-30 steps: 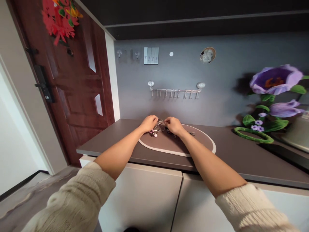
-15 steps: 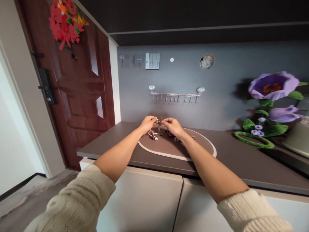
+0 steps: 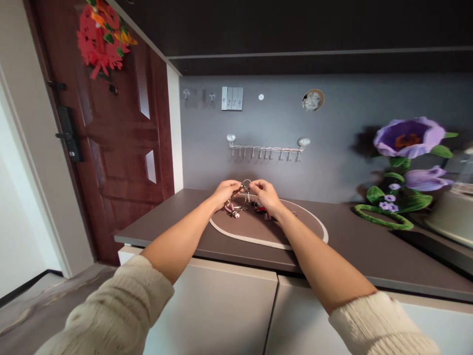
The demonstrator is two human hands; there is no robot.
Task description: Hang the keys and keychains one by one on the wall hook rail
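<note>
Between my two hands a metal key ring (image 3: 247, 183) is held up, with keys (image 3: 248, 195) hanging beneath it. My left hand (image 3: 227, 192) pinches it from the left side, fingers closed. On the right, my right hand (image 3: 265, 193) grips the ring between thumb and fingertips. A pink keychain with a small bell-like charm (image 3: 235, 213) lies below my left hand. Partly behind my right hand are red and dark items (image 3: 261, 210) that look like more keys or keychains. All of this is over a brown oval mat (image 3: 254, 229) with a pale border.
A clear rail with several hooks (image 3: 266, 149) is fixed to the wall above the hands. To the right stands a purple flower decoration (image 3: 408, 140) beside a pale lamp-like object (image 3: 453, 207). A dark shelf (image 3: 295, 61) overhangs the counter (image 3: 365, 246); a brown door (image 3: 121, 148) is at left.
The key ring and its hanging keys show more clearly between my hands, having shifted slightly right. Both hands keep their grip. The whole view has tilted a little.
</note>
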